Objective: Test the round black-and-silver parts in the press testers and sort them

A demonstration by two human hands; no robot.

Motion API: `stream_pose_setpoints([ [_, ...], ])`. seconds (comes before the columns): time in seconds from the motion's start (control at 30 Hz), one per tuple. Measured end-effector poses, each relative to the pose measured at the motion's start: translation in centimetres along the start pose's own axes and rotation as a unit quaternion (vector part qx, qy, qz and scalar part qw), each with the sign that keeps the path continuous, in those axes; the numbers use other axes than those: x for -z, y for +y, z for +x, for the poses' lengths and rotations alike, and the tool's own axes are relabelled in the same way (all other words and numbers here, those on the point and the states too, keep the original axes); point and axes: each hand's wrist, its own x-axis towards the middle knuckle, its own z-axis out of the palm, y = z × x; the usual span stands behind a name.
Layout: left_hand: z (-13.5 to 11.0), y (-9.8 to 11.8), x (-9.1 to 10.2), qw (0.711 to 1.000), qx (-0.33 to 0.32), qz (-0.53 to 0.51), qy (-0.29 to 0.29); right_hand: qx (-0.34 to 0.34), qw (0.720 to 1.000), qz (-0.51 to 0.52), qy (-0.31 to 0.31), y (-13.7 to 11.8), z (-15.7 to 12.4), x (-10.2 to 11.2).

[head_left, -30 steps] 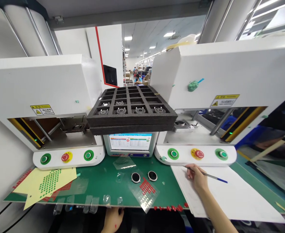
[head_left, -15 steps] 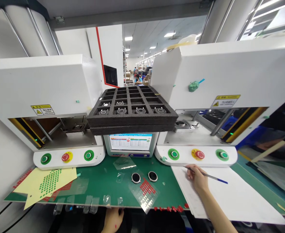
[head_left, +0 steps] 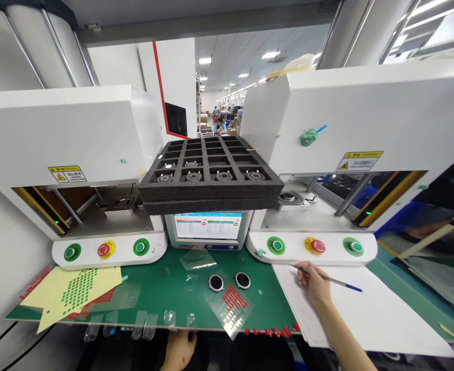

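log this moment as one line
right hand: holds slim blue-ended grey pen over white paper sheets | left hand: at near edge of green tabletop, grip unclear | black foam tray: partly filled

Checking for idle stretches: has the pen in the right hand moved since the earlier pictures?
No, not visibly: the pen keeps its place below the right-hand red button.

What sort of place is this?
Probably a factory assembly or test station: two white press-type machines with red emergency-stop buttons, a black foam tray of round watch-like parts, and a long hall with ceiling lights behind.
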Motion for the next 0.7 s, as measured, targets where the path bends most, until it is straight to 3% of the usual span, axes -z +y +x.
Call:
stream_pose_setpoints([
  [0.27,0.52,-0.4,0.0,1.0,-0.002,-0.002,-0.029,0.005,1.0,-0.006,-0.002,0.06,0.06,0.11],
  [0.7,0.56,-0.21,-0.27,0.999,0.004,0.022,-0.026,-0.003,1.0,-0.015,0.008,0.23,0.27,0.21],
])
